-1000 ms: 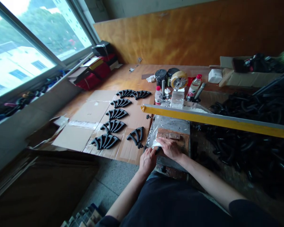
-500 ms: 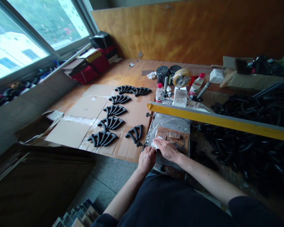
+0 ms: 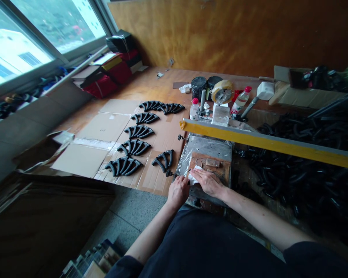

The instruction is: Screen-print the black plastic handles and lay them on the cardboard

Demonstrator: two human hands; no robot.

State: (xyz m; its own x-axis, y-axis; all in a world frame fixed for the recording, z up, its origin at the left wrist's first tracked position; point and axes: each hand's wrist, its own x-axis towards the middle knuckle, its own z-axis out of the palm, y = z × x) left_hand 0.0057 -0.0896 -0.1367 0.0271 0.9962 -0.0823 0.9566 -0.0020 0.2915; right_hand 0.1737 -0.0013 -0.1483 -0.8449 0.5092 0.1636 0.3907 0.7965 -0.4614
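Note:
My right hand (image 3: 209,181) lies flat on a brown wooden jig (image 3: 211,164) that sits on a grey metal plate (image 3: 208,146), and presses a white cloth (image 3: 195,174) under its fingers. My left hand (image 3: 178,190) grips the plate's near left edge beside the cloth, fingers curled. Just left of that hand lies a pair of black curved plastic parts (image 3: 164,160) on flattened cardboard (image 3: 110,127).
Rows of black curved parts (image 3: 135,146) lie on the cardboard. A yellow bar (image 3: 266,143) crosses above the plate. Behind it stand black tins (image 3: 198,85), a tape roll (image 3: 222,92) and bottles (image 3: 241,99). A heap of black parts (image 3: 304,154) fills the right side.
Both hands stay on the jig; the right hand with the cloth shifts slightly over it. The camera view has drifted a little, so things sit somewhat higher in the picture.

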